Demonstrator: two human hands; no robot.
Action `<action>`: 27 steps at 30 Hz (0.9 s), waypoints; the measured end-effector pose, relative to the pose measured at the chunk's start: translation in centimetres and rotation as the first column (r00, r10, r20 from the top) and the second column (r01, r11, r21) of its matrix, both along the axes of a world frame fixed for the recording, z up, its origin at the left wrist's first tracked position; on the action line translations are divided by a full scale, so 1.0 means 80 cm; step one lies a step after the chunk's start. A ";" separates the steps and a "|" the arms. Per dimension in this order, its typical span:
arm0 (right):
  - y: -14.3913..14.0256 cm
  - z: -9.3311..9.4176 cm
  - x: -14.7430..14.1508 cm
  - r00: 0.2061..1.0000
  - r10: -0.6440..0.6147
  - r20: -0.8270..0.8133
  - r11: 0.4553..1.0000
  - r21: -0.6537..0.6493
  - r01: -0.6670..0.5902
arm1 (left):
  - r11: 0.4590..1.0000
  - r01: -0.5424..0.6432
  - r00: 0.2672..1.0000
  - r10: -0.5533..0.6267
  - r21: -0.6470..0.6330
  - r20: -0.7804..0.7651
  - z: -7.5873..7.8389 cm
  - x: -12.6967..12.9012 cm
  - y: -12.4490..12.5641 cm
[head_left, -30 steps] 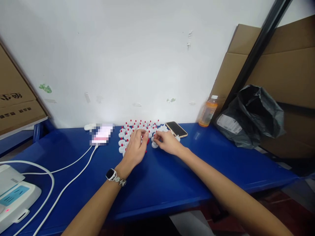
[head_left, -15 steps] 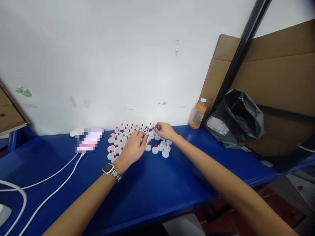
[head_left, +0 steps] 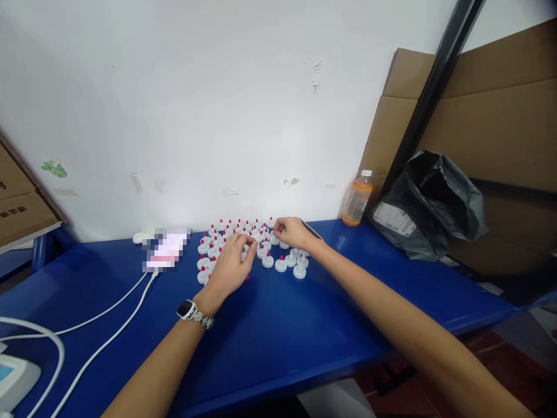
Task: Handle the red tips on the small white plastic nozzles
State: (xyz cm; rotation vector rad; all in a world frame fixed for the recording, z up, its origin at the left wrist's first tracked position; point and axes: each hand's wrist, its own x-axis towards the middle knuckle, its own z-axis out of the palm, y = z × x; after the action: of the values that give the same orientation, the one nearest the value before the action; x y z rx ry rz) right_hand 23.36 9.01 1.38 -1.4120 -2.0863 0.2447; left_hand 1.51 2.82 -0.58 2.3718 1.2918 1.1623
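Many white round nozzle caps (head_left: 299, 271) stand in a cluster on the blue table. Most carry small red tips (head_left: 281, 258); several at the right show bare white nozzles. Over the middle of the cluster is my left hand (head_left: 232, 261), its fingers curled and the thumb close to the index finger; whatever they pinch is too small to make out. At the back right of the cluster, my right hand (head_left: 293, 233) has its fingertips pinched at the top of a white cap (head_left: 274, 239). Those fingers hide what lies between them. A loose red tip (head_left: 248, 278) lies below my left hand.
A phone (head_left: 167, 249) with a white cable (head_left: 108, 342) lies on the left. At the right stand an orange drink bottle (head_left: 357, 198) and a dark plastic bag (head_left: 430, 209). Cardboard (head_left: 491, 122) leans behind the bag. A white wall (head_left: 217, 116) bounds the table's back.
The view has shifted slightly, so the table's things sit further right. My left hand has drawn a little left relative to the caps, and a red tip shows below it. My right hand remains pinched.
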 end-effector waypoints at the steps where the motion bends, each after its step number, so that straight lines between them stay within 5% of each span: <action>1: -0.007 0.004 -0.004 0.998 0.001 -0.065 1.000 0.022 0.001 | 1.000 -0.005 1.000 0.005 0.005 0.008 0.002 -0.005 -0.002; 6: -0.059 0.017 -0.045 0.862 0.155 -0.483 0.987 0.045 -0.152 | 0.996 0.066 0.994 -0.060 -0.059 0.094 0.010 -0.026 -0.018; 11: -0.095 -0.003 -0.076 0.746 0.231 -0.625 0.971 0.098 -0.218 | 0.966 0.137 0.977 -0.096 -0.219 0.189 0.017 -0.035 -0.025; 13: -0.104 -0.014 -0.075 0.815 0.241 -0.527 0.970 0.148 -0.191 | 0.967 0.096 0.980 -0.050 -0.238 0.193 0.019 -0.040 -0.025; 16: -0.115 -0.024 -0.070 0.939 0.313 -0.140 0.942 0.174 -0.287 | 0.970 0.051 0.986 -0.012 -0.236 0.165 0.020 -0.047 -0.022; 20: -0.120 -0.031 -0.071 0.914 0.341 0.221 0.920 0.120 -0.372 | 0.981 0.065 0.987 -0.035 -0.185 0.158 0.016 -0.049 -0.018; 24: -0.116 -0.036 -0.076 0.907 0.337 0.252 0.922 0.107 -0.372 | 0.979 0.068 0.991 -0.044 -0.194 0.127 0.013 -0.048 -0.015; 27: -0.111 -0.038 -0.075 0.943 0.333 -0.009 0.939 0.092 -0.331 | 0.977 0.062 0.991 -0.036 -0.204 0.133 0.014 -0.047 -0.017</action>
State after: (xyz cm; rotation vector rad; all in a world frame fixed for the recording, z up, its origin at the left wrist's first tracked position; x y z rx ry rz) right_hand 17.32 0.16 -1.65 -0.9934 -2.2786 0.2973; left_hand -2.28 1.42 0.56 2.1321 1.2395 1.0883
